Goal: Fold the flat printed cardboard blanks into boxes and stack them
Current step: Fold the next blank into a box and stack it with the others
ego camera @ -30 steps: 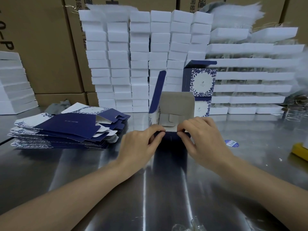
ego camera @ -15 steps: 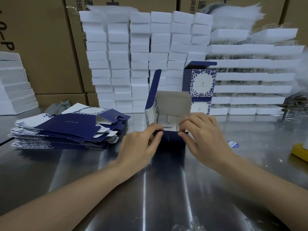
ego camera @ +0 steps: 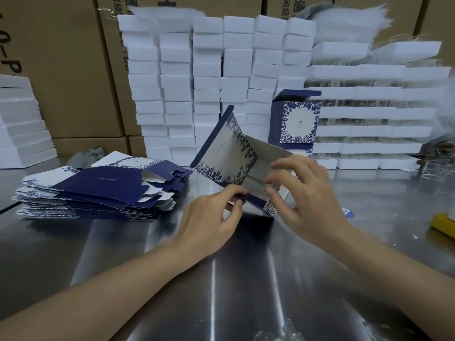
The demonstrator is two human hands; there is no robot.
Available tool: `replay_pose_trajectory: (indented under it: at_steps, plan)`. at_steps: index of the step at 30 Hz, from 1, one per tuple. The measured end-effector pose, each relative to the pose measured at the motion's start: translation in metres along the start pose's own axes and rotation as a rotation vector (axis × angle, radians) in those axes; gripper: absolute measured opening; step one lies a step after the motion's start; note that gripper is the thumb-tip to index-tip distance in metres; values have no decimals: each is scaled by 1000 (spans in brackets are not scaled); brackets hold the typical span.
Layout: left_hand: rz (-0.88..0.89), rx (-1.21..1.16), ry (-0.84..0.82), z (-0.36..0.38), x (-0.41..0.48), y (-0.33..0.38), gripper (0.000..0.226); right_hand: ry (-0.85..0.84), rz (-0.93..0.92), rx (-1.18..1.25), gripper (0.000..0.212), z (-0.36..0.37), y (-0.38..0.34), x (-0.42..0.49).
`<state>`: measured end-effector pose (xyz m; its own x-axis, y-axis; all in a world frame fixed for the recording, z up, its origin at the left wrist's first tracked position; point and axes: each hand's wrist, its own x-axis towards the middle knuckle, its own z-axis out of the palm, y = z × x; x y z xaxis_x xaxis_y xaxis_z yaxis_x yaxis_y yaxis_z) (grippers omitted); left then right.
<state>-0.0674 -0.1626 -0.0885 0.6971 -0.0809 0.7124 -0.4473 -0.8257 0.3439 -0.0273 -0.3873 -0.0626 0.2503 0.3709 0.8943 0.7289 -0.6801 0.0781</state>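
Note:
A half-folded blue-and-white floral box point(ego camera: 229, 153) is tilted to the left above the steel table, its open grey inside facing me and a dark blue flap sticking up at its left. My left hand point(ego camera: 211, 217) pinches its lower near edge. My right hand point(ego camera: 305, 190) grips its right side, fingers reaching into the opening. A pile of flat printed blanks point(ego camera: 98, 190) lies to the left. Two folded boxes point(ego camera: 295, 121) stand stacked behind the one in my hands.
The steel table point(ego camera: 221, 279) reflects light. Columns of white foam blocks point(ego camera: 209, 82) and white trays point(ego camera: 369, 114) line the back, with brown cartons point(ego camera: 61, 70) behind. A yellow object point(ego camera: 443, 225) and a small blue sticker point(ego camera: 347, 212) lie at the right.
The box stood upright on the table with both hands pressing its near flap; now it is lifted and tipped to the left, and its printed side panel shows.

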Motion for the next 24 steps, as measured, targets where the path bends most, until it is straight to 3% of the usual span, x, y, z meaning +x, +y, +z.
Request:
replay_pose_trajectory:
  at_steps: [5,11,14,18,24]
  plan:
    - [-16,3,-42,0,0,1,26,-2,105,-27,22,2,-3,-2]
    - [-28,-11,-47,0,1,-1,27,101,82,37,23,0,0,1]
    - [-25,-18,-44,0,1,-1,28,183,71,83,42,-2,0,3]
    - [-28,-25,-50,-1,0,0,27,103,78,120,67,-5,-1,6]
    - [-19,-138,-34,3,1,-3,19,35,75,48,37,-6,-2,4]
